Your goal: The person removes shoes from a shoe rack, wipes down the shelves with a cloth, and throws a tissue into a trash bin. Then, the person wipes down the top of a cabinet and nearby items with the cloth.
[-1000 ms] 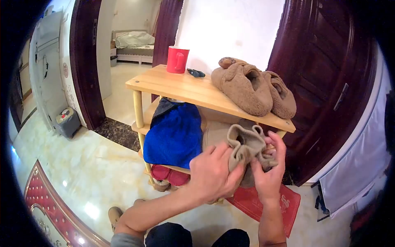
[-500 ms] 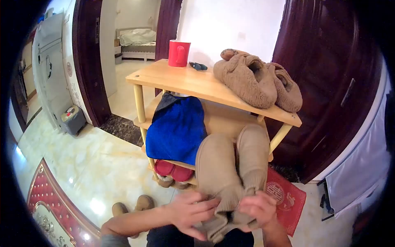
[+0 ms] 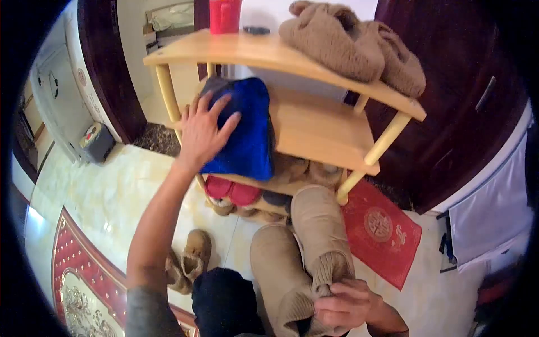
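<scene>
My right hand [image 3: 348, 303] is closed on the knitted cuffs of a pair of beige boots [image 3: 323, 224], which hang toe-up in front of the rack. My left hand [image 3: 205, 129] is spread, fingers apart, against the blue cloth item [image 3: 247, 129] with a dark grey part, at the left of the rack's middle shelf. Whether the left fingers grip it does not show; they lie over its upper left side. Brown fleece shoes [image 3: 342, 45] rest on the top shelf of the wooden rack [image 3: 247, 53], to the right of a red mug [image 3: 225, 17].
Red shoes [image 3: 238, 191] and other footwear sit on the lower shelves. Fleece-lined shoes [image 3: 196, 255] stand on the floor by my legs. A red mat [image 3: 387, 230] lies right of the rack, and a patterned rug [image 3: 84, 269] at the lower left. A small dark object [image 3: 256, 30] is beside the mug.
The boots have come off the rack toward me, their cuffs now in my right hand alone. My left hand has left them and moved up to the blue item. The view has tilted down.
</scene>
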A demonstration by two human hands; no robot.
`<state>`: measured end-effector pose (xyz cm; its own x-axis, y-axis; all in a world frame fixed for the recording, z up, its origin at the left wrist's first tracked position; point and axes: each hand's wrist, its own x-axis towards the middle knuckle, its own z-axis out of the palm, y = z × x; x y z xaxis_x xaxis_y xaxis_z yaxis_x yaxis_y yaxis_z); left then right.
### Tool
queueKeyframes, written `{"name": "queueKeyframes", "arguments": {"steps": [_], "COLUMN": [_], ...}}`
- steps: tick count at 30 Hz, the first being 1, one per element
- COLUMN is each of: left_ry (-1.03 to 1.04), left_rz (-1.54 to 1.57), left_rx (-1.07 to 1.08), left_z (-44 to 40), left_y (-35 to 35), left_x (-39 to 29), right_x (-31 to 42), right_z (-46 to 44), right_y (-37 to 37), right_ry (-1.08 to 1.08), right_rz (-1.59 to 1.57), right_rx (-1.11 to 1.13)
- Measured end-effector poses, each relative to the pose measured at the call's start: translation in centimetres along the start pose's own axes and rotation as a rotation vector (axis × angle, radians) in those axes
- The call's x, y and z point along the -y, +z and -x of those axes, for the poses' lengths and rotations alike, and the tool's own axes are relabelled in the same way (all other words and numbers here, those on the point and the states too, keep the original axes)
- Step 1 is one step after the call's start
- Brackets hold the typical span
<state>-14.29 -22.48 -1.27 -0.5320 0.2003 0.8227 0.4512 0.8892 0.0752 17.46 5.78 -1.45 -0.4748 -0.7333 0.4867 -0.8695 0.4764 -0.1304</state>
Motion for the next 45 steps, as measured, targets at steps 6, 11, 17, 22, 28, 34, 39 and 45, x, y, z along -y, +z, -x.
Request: {"name": "queueKeyframes", "arguments": {"steps": [6,11,17,22,28,34,39,45], "left_ry": [-0.082,-0.075,0.081,0.051,0.207,0.373,-0.243,-0.282], "left_rz": [-0.119,-0.156,-0.212,-0.152,-0.081,0.577,0.632,0.332], "left_rx": [0.333,0.341,0.429,0.503,0.720,0.424,0.073,0.285], "left_z": [-0.9,-0.5,-0.5,-1.2,-4.0,-3.9,-5.6,-4.4], "left_y": [1.0,1.3,2.5,3.1,6.9,6.0,2.8,3.7], "left_x": [0.1,0.5,2.4,3.1,-5.8,-5.6,2.1,2.8], "right_x": [-4.7,-8.1,-6.9,-11.1,-15.2,-19.8,-19.8,-23.3], "right_z": [1.2,5.2,12.0,-0.9,-15.6,-20.3,-20.9,-20.6], "right_y": [7.7,19.7,26.1,13.1,1.5,4.5,6.0,2.7], "right_ry": [0.394,0.378,0.130,0.531,0.406,0.655,0.791,1.038], "right_rz": [-0.593,-0.504,-0.624,-0.331,-0.320,-0.090,0.194,0.296], "right_rx": [0.129,0.185,0.577,0.138,-0.619,-0.481,-0.017,0.234]}}
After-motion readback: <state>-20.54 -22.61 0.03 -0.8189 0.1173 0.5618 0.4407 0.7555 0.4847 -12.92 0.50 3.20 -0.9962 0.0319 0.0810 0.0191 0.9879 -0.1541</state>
